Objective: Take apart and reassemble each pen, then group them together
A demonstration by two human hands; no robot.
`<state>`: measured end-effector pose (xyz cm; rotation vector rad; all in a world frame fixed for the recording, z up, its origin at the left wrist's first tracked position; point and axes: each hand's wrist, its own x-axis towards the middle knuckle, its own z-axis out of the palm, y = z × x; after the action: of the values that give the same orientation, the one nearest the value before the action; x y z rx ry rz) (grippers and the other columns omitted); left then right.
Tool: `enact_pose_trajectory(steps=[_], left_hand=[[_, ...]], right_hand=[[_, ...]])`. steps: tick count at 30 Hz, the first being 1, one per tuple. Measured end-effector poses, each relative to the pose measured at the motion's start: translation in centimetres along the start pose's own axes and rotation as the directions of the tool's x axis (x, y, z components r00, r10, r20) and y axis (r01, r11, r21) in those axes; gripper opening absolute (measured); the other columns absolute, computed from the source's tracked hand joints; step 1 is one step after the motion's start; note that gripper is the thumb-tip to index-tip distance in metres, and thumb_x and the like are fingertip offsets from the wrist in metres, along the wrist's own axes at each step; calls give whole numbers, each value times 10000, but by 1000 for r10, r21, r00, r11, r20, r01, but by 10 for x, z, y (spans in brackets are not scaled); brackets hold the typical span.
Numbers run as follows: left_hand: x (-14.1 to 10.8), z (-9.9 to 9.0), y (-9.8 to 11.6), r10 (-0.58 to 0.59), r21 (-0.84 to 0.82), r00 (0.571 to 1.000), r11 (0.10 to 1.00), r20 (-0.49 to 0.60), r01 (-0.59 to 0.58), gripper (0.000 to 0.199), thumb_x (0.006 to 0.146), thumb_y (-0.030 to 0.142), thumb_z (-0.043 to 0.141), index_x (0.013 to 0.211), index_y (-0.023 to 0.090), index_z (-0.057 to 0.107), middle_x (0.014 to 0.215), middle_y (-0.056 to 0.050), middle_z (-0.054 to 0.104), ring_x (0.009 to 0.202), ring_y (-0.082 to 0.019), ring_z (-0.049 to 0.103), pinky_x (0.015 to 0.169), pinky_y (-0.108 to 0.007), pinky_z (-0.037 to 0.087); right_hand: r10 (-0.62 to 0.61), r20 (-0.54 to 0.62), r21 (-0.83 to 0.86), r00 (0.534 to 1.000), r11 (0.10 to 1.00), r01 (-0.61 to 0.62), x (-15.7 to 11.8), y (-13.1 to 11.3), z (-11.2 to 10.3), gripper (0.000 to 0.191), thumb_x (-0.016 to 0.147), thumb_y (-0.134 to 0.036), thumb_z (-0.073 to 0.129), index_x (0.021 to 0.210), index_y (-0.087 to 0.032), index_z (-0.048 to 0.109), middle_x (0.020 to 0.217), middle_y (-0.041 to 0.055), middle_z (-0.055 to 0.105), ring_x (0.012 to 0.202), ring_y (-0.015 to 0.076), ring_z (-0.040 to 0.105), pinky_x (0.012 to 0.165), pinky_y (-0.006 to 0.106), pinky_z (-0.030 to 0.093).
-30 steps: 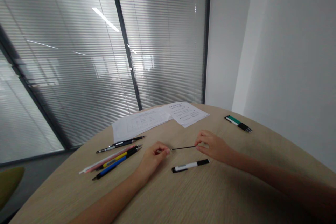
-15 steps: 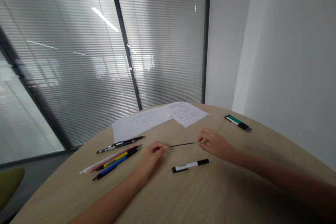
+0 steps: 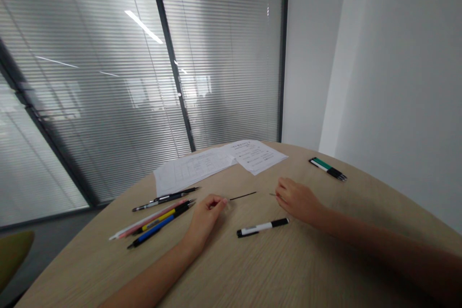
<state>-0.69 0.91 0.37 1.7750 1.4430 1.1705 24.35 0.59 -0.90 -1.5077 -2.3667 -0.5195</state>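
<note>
My left hand (image 3: 207,216) rests on the table, its thumb and fingers pinched on a thin dark rod (image 3: 245,196) that looks like a pen refill. The rod points to the right, its free end in the gap between my hands. Something pale and see-through shows just under the left fingertips; its kind is unclear. My right hand (image 3: 294,196) is closed, fingertips pinching a short, thin, pale piece (image 3: 273,195) whose tip sticks out to the left. Most of that piece is hidden by the fingers. Below the gap lies a white and black marker (image 3: 263,227).
Left of my left hand lie a blue pen (image 3: 155,230), a yellow and black pen (image 3: 162,217), pink and white ones, and dark pens (image 3: 166,198). Printed sheets (image 3: 260,158) lie at the back. A green and black pen set (image 3: 327,169) sits at the right edge.
The thin rod no longer reaches from hand to hand: its right end has come free. My right hand has moved slightly right with a short pale piece. My left hand has barely moved.
</note>
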Motion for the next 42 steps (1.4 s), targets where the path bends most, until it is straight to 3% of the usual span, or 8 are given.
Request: enact_pose_trajectory(steps=[7, 13, 21, 30, 36, 42], left_hand=[[1, 0, 1, 40, 45, 999, 998, 0, -40, 208, 607, 378, 527, 551, 184, 579, 599, -9, 587, 613, -183, 537, 585, -275, 395], [3, 2, -2, 145, 132, 989, 981, -14, -142, 123, 602, 288, 539, 531, 192, 572, 600, -5, 563, 583, -168, 523, 572, -270, 408], [6, 3, -11, 112, 192, 994, 975, 4, -111, 107, 603, 264, 533, 558, 180, 582, 592, 0, 556, 605, -182, 530, 572, -277, 404], [5, 3, -12, 153, 199, 988, 968, 25, -155, 117, 609, 235, 537, 664, 172, 619, 735, -28, 570, 703, -187, 531, 635, -289, 409], [-5, 2, 4, 344, 162, 922, 914, 180, -372, 176, 711, 236, 482, 585, 186, 594, 727, -41, 560, 748, -181, 531, 711, -295, 406], [-18, 2, 11, 449, 296, 804, 766, 390, -571, 145, 685, 300, 593, 777, 198, 640, 824, -45, 561, 813, -209, 509, 736, -341, 386]], right_hand=[[15, 65, -19, 998, 1000, -14, -1, 1, 3, 137, 797, -194, 452, 761, -155, 578, 854, 80, 543, 784, 174, 507, 603, 258, 380], [1, 64, 7, 998, 1000, -1, 1, 3, 5, 140, 806, -241, 469, 760, -165, 578, 866, 77, 547, 800, 170, 507, 646, 264, 387], [12, 14, 22, 1000, 1000, -12, 1, 2, 0, 155, 814, -233, 446, 767, -163, 575, 862, 80, 551, 808, 178, 506, 644, 270, 389], [22, 25, 57, 999, 998, -24, 1, 1, -2, 173, 820, -217, 425, 768, -158, 579, 840, 73, 558, 777, 164, 518, 624, 249, 378], [-50, 115, 343, 992, 939, 7, 1, -4, -10, 139, 796, -211, 460, 753, -173, 586, 768, 14, 559, 664, 115, 523, 600, 220, 368], [-265, 146, 470, 953, 866, 169, -3, -9, -13, 127, 765, -279, 516, 786, -190, 605, 791, 10, 556, 707, 127, 533, 620, 226, 373]])
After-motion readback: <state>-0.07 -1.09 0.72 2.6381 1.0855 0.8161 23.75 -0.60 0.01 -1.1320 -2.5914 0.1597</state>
